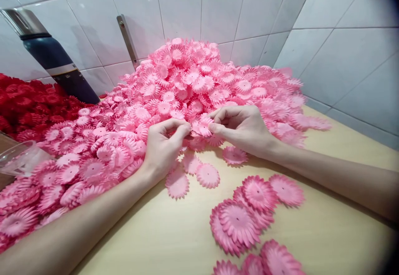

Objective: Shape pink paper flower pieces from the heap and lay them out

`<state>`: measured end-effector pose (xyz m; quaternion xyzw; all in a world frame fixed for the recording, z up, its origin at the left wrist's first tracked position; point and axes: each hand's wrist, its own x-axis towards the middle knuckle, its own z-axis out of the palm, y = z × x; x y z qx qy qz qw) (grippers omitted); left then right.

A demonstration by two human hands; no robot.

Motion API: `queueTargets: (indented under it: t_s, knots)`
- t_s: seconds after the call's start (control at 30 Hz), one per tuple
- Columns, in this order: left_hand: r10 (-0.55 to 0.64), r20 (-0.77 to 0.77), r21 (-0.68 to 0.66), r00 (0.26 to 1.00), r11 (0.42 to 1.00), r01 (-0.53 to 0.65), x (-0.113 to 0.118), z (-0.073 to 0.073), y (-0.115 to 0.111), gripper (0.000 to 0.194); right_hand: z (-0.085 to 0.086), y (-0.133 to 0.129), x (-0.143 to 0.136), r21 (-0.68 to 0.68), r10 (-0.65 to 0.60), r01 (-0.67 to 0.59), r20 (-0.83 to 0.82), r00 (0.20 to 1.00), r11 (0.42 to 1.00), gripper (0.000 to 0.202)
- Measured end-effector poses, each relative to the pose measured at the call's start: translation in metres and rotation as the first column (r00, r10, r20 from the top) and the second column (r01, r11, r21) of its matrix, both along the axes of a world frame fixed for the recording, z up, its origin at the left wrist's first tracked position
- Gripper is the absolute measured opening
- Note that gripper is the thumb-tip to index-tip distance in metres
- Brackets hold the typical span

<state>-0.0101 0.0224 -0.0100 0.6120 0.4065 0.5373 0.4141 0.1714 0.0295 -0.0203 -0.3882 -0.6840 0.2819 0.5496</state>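
Both hands meet at the front edge of a large heap of pink flower-shaped pieces [193,79]. Between them is a small light pink flower piece [202,126]. My right hand [238,127] pinches its right side between thumb and fingertips. Thumb and index finger of my left hand [168,142] are pressed together at its left side, closed on something too small to make out. Loose pink flower pieces [208,175] lie on the table just below the hands.
Larger pink flowers [238,221] lie in overlapping groups on the pale table [149,233]. At the left are red flower pieces [28,104], a dark blue bottle [59,58] and a clear plastic cup [25,158]. A metal strip [127,40] leans against the tiled wall [224,4].
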Motion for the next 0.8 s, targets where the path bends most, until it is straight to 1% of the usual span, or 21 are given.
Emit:
queueTargets:
  t_s: [0.07, 0.13, 0.2, 0.3, 0.37, 0.43, 0.53, 0.6, 0.67, 0.73, 0.8]
  knots:
    - [-0.007, -0.147, 0.116, 0.989, 0.993, 0.025, -0.0002, 0.0014, -0.0038, 0.009, 0.0005, -0.0001, 0.0014, -0.023, 0.000, 0.000, -0.008, 1.000, 1.000, 0.018]
    - [0.004, -0.239, 0.239, 0.971, 0.969, 0.055, -0.0004, 0.0014, -0.0067, 0.009, 0.0008, 0.0000, 0.0025, -0.048, 0.009, -0.010, -0.017, 1.000, 0.999, 0.016]
    - [0.021, -0.276, 0.331, 0.961, 0.941, 0.075, -0.0005, 0.0006, -0.0083, 0.011, 0.0010, 0.0001, 0.0029, -0.069, 0.032, -0.035, -0.039, 0.999, 0.997, 0.016]
    - [0.006, -0.311, 0.376, 0.950, 0.919, 0.118, -0.0002, 0.0004, -0.0090, 0.015, 0.0012, -0.0005, 0.0022, -0.079, 0.042, -0.046, -0.052, 0.998, 0.996, 0.021]
    - [-0.012, -0.334, 0.372, 0.942, 0.917, 0.144, 0.0001, 0.0015, -0.0092, 0.016, 0.0010, -0.0016, 0.0014, -0.077, 0.042, -0.043, -0.020, 0.999, 0.996, 0.018]
    - [-0.023, -0.333, 0.348, 0.943, 0.926, 0.145, 0.0005, 0.0030, -0.0097, 0.012, 0.0006, -0.0031, 0.0006, -0.043, 0.052, -0.051, 0.019, 0.998, 0.998, 0.014]
    - [-0.020, -0.288, 0.268, 0.958, 0.958, 0.101, 0.0007, 0.0044, -0.0100, 0.011, -0.0001, -0.0053, 0.0003, 0.090, 0.057, -0.065, 0.087, 0.995, 0.994, 0.014]
    - [-0.015, -0.247, 0.213, 0.969, 0.975, 0.069, 0.0002, 0.0038, -0.0094, 0.013, 0.0001, -0.0064, 0.0004, 0.196, 0.065, -0.098, 0.167, 0.984, 0.976, 0.016]
    - [-0.040, -0.212, 0.168, 0.976, 0.983, 0.076, -0.0005, 0.0021, -0.0079, 0.012, 0.0008, -0.0072, 0.0005, 0.268, 0.065, -0.134, 0.252, 0.966, 0.954, 0.017]
    - [-0.085, -0.164, 0.132, 0.983, 0.985, 0.107, -0.0009, 0.0001, -0.0062, 0.015, 0.0016, -0.0078, 0.0004, 0.280, 0.050, -0.135, 0.292, 0.955, 0.951, 0.017]
    - [-0.134, -0.106, 0.097, 0.985, 0.985, 0.145, -0.0008, -0.0012, -0.0050, 0.022, 0.0018, -0.0080, 0.0001, 0.252, 0.023, -0.091, 0.261, 0.965, 0.963, 0.016]
